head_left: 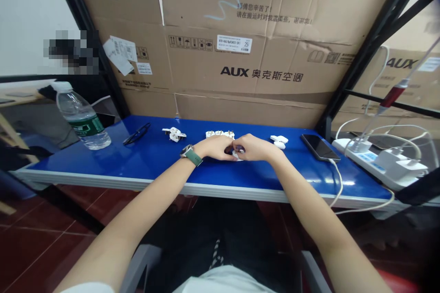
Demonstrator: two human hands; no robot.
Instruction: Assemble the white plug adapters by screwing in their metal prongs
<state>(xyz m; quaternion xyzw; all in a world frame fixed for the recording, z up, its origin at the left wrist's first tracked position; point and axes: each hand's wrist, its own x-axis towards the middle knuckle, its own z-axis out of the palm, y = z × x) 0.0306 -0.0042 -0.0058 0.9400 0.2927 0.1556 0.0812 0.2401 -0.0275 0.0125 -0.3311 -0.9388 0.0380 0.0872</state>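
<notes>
My left hand, with a watch on a green strap at its wrist, bends over the table. Its fingers are closed on a small white piece that is mostly hidden. From the other side my right hand meets it, thumb and fingers pinched on the same piece. Just behind my hands stands a row of white plug-like parts with prongs up. To the left lies a small heap of white parts. On the right are several smooth white pieces.
The blue table backs onto a large cardboard sheet. A water bottle and black glasses are at the left. To the right lie a phone on a cable and a power strip with chargers.
</notes>
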